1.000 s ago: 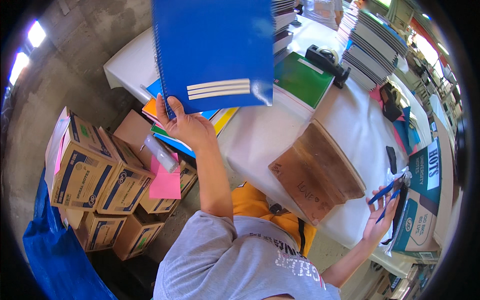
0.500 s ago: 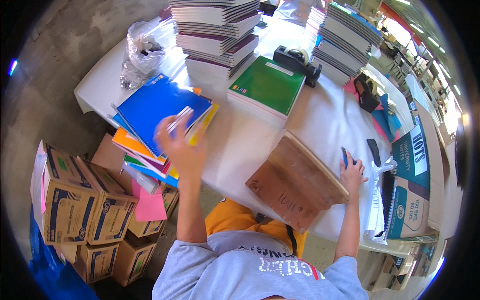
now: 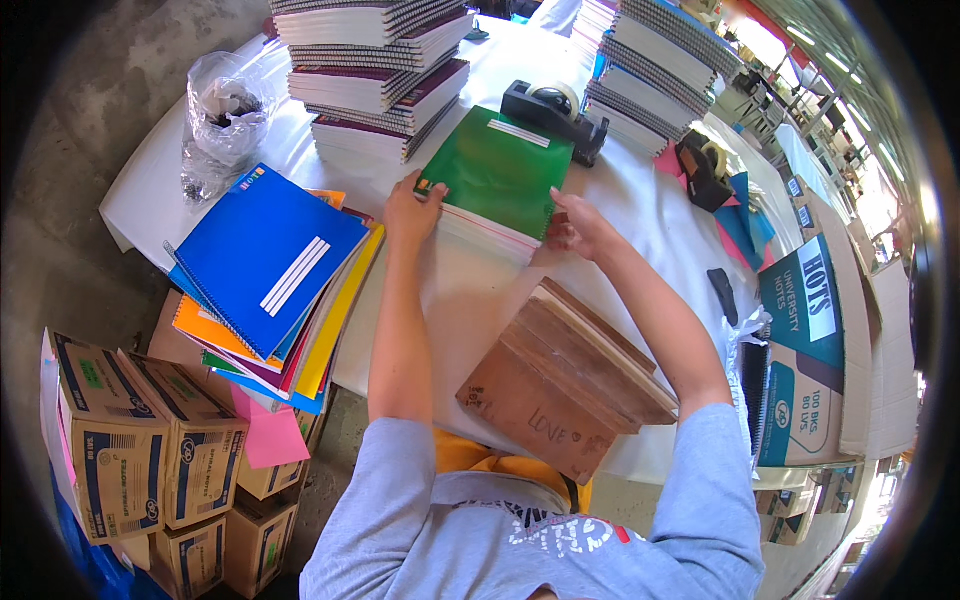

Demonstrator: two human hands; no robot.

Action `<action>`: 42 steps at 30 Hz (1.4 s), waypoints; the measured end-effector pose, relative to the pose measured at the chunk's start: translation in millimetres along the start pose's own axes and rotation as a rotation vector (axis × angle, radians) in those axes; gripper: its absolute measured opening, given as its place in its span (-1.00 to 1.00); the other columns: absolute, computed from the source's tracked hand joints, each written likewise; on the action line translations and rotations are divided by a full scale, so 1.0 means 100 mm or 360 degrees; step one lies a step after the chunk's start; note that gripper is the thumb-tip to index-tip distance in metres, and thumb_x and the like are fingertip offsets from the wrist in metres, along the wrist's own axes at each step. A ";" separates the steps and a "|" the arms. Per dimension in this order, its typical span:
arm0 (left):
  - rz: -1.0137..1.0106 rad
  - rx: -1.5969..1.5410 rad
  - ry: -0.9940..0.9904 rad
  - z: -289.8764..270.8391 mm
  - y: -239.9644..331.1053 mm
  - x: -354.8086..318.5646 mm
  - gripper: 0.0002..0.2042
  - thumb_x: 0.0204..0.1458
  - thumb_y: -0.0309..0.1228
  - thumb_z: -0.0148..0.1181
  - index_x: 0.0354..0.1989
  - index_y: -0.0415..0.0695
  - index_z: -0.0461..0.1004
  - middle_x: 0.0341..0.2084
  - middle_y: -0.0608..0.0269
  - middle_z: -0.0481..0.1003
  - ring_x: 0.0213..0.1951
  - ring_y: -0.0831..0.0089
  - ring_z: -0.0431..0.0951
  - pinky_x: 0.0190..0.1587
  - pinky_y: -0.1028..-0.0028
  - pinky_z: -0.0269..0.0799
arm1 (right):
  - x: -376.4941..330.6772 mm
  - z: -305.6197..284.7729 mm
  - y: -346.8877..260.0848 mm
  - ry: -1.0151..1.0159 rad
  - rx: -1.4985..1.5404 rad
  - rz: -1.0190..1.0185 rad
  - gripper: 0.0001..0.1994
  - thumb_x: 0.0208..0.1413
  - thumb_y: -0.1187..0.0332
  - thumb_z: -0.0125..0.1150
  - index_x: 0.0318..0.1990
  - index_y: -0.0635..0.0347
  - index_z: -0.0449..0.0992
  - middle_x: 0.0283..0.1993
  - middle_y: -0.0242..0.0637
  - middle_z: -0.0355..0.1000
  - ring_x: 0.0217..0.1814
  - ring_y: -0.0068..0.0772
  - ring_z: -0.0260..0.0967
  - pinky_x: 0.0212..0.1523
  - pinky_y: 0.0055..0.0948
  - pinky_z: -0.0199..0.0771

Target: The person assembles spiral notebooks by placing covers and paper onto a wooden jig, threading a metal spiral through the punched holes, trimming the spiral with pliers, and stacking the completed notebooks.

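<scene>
Stack of notebooks with green cover lies at upper centre of the frame; left hand clamps its left corner, right hand its right one.

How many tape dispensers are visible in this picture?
2: one black tape dispenser behind the green notebook, another dispenser farther right, beside blue sheets. Others may be hidden.

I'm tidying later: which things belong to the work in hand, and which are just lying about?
Seemingly work in hand:
green notebook, left hand and right hand at its edges
blue notebook, topping a pile
perhaps wooden stand

Probably lying about:
plastic bag
pink sheet
</scene>
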State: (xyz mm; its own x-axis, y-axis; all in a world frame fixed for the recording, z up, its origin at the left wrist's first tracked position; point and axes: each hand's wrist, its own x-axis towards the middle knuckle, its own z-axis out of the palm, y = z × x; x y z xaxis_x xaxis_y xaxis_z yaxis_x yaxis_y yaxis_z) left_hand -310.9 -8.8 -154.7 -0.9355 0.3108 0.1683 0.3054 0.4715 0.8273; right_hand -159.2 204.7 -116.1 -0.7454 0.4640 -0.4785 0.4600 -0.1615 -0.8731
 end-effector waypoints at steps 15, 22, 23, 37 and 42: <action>0.0394 -0.0133 0.0268 0.10 -0.13 -0.09 -0.63 0.03 -0.22 0.05 0.02 -0.03 0.37 0.07 -0.16 0.26 -0.01 -0.06 0.38 0.03 0.14 0.28 | -0.12 -0.18 0.06 0.0185 0.0253 -0.0090 -0.84 0.10 0.44 0.02 -0.16 0.21 0.39 -0.27 -0.33 0.42 -0.31 -0.46 0.38 -0.34 -0.41 0.42; -0.0093 0.0511 0.0106 -0.04 0.19 0.13 -0.58 -0.12 -0.13 0.20 -0.07 -0.02 0.43 -0.18 -0.02 0.45 -0.15 0.07 0.48 -0.12 0.12 0.35 | -0.01 -0.04 0.06 0.0408 0.0101 -0.0552 -0.73 0.03 0.48 0.00 -0.09 0.34 0.24 -0.18 -0.18 0.36 -0.23 -0.35 0.36 -0.21 -0.31 0.41; -0.0102 0.0551 0.0124 -0.07 0.19 0.16 -0.58 -0.15 -0.11 0.22 -0.09 0.00 0.45 -0.23 0.01 0.48 -0.16 0.08 0.49 -0.14 0.11 0.35 | 0.03 0.01 0.04 0.0421 0.0116 -0.0561 -0.73 0.03 0.48 0.00 -0.09 0.34 0.24 -0.18 -0.18 0.36 -0.23 -0.35 0.36 -0.21 -0.31 0.41; 0.0096 0.0080 0.0269 -0.12 0.35 0.08 -0.73 -0.05 -0.30 0.09 -0.17 -0.11 0.47 -0.49 0.14 0.52 -0.43 0.30 0.54 -0.38 0.33 0.40 | -0.14 0.10 -0.19 0.0871 -0.0592 -0.0905 -0.71 -0.03 0.49 -0.03 -0.11 0.27 0.18 -0.21 0.14 0.37 -0.15 0.08 0.37 -0.14 -0.09 0.35; -0.0438 -0.1208 -0.0531 -0.32 0.35 0.07 -0.69 0.00 -0.36 0.07 -0.11 -0.27 0.37 -0.41 0.20 0.52 -0.47 0.47 0.54 -0.58 0.62 0.37 | -0.26 -0.52 -0.11 0.0238 0.0567 -0.0629 -0.75 0.05 0.53 -0.01 -0.08 0.22 0.24 -0.18 -0.10 0.37 -0.19 -0.23 0.39 -0.21 -0.24 0.44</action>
State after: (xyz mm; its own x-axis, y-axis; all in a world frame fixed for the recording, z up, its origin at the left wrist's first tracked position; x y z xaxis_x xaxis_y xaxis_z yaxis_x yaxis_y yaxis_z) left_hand -312.6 -16.8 -107.0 -0.8215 0.5480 -0.1577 -0.2357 -0.0747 0.9689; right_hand -119.4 239.8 -89.5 -0.7397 0.6635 -0.1124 -0.0517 -0.2226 -0.9735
